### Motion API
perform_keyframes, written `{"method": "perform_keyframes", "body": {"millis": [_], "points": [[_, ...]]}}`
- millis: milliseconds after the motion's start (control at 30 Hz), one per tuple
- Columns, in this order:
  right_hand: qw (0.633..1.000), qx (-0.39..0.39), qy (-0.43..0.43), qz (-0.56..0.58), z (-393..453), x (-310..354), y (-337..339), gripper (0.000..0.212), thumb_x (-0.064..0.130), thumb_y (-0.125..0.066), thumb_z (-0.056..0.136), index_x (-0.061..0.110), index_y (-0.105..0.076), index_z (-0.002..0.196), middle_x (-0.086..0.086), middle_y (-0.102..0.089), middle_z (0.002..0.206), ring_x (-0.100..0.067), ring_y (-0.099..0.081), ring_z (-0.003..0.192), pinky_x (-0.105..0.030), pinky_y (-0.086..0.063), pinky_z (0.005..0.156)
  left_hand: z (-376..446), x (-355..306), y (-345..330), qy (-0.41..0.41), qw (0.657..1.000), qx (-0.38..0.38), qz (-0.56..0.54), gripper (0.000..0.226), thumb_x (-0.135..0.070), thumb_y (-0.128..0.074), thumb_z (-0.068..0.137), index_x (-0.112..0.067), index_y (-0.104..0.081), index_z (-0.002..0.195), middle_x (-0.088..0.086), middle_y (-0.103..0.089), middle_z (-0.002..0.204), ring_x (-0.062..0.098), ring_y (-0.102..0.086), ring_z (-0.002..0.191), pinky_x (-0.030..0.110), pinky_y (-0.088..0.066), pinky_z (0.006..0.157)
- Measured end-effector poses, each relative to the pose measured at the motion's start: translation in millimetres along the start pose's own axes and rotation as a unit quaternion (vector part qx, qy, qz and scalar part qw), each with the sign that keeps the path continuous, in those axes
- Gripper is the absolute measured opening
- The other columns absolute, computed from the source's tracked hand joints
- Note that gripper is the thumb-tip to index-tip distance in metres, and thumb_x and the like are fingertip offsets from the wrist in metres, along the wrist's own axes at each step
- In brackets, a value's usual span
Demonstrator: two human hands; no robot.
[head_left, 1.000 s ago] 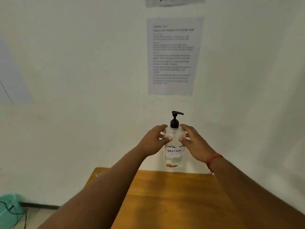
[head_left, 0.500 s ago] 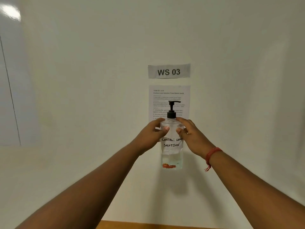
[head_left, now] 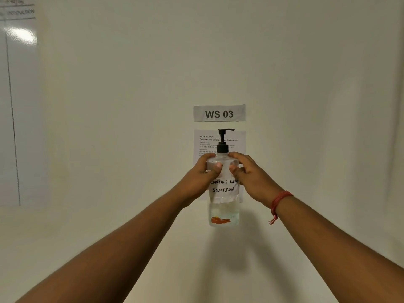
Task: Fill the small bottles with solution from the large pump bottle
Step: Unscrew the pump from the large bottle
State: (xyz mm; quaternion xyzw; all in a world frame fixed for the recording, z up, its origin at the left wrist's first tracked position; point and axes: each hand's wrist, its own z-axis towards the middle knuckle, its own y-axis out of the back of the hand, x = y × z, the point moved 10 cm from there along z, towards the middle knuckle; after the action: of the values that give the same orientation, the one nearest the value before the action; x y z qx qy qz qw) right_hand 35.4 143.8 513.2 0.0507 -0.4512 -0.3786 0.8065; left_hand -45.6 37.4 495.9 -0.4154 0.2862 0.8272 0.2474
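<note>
- Held upright in mid-air against a pale wall (head_left: 306,84): large pump bottle (head_left: 223,212), clear, black pump head (head_left: 223,139) on top, handwritten label "CONTACT LENS SOLUTION".
- Clear liquid low in the bottle, orange mark near its base.
- Left hand (head_left: 200,178) wrapped round the bottle's left shoulder, thumb across the front; grip grasping the bottle.
- Right hand (head_left: 251,176) curled round the right shoulder, thumb on the front; grip likewise grasping the bottle.
- Red thread bracelet (head_left: 279,201) on the right wrist.
- Behind the bottle: printed instruction sheet (head_left: 206,143), partly hidden, below a "WS 03" sign (head_left: 219,113).
- Far left: whiteboard (head_left: 17,106) with a glare spot.
</note>
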Motion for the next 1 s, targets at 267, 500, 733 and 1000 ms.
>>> {"method": "perform_keyframes", "body": {"millis": [267,500,733,1000], "points": [[0.999,0.041,-0.011,0.022,-3.1,7.0,10.2,0.037,0.040,-0.052,0.099,0.028,-0.051,0.134,0.001,-0.059,0.128,-0.014,-0.065,0.106,-0.026,-0.058,0.081,-6.2,-6.7,-1.7,-0.003,1.000,-0.015,-0.024,0.045,-0.043,-0.058,0.099,-0.026,-0.046,0.139,0.001,-0.063,0.134,0.020,-0.070,0.112,0.036,-0.063,0.085],[0.997,-0.014,-0.020,0.079,3.8,20.0,17.3,0.037,0.056,-0.057,0.091,0.024,-0.068,0.106,0.002,-0.071,0.107,-0.019,-0.069,0.100,-0.048,-0.058,0.090,-12.9,-12.0,-13.5,-0.012,1.000,-0.024,-0.011,0.046,-0.047,-0.060,0.098,-0.028,-0.048,0.138,0.000,-0.063,0.133,0.021,-0.068,0.115,0.048,-0.059,0.097],[0.977,-0.080,-0.017,0.199,1.1,29.9,23.3,0.018,0.027,-0.073,0.087,0.011,-0.072,0.095,-0.003,-0.076,0.094,-0.020,-0.073,0.091,-0.043,-0.060,0.083,-19.6,-22.6,-17.8,-0.021,1.000,-0.022,-0.007,0.047,-0.047,-0.059,0.099,-0.029,-0.048,0.140,-0.001,-0.063,0.135,0.020,-0.068,0.116,0.047,-0.058,0.098],[0.973,-0.072,-0.007,0.220,0.5,33.7,20.0,0.014,0.024,-0.069,0.091,0.011,-0.074,0.095,-0.008,-0.076,0.097,-0.026,-0.073,0.094,-0.050,-0.058,0.087,-24.0,-26.9,-13.8,-0.023,0.999,-0.025,0.015,0.049,-0.051,-0.058,0.097,-0.030,-0.049,0.140,-0.003,-0.062,0.134,0.020,-0.066,0.118,0.048,-0.057,0.100]]}}
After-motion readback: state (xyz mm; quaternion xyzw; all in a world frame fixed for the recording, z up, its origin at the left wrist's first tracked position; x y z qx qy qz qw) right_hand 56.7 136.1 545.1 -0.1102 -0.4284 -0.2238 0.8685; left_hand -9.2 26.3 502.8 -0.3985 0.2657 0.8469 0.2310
